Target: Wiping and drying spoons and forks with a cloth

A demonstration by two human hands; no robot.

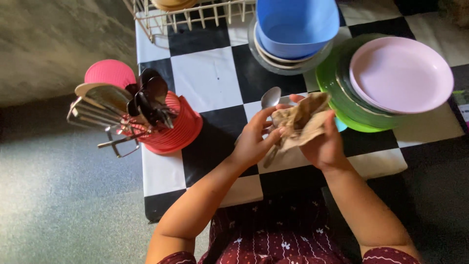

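Note:
My left hand (pixel 254 139) grips a metal spoon (pixel 270 98) by its handle, bowl pointing up. My right hand (pixel 325 144) holds a crumpled brown cloth (pixel 303 120) wrapped around the spoon's lower handle. Both hands meet over the black-and-white checkered table (pixel 205 78), just in front of the stacked plates.
A red utensil holder (pixel 173 129) full of ladles and spatulas stands at the table's left edge. A pink plate (pixel 400 73) tops a green plate stack (pixel 342 105) at right. A blue tub (pixel 297 24) sits on plates at the back, beside a wire rack (pixel 188 14).

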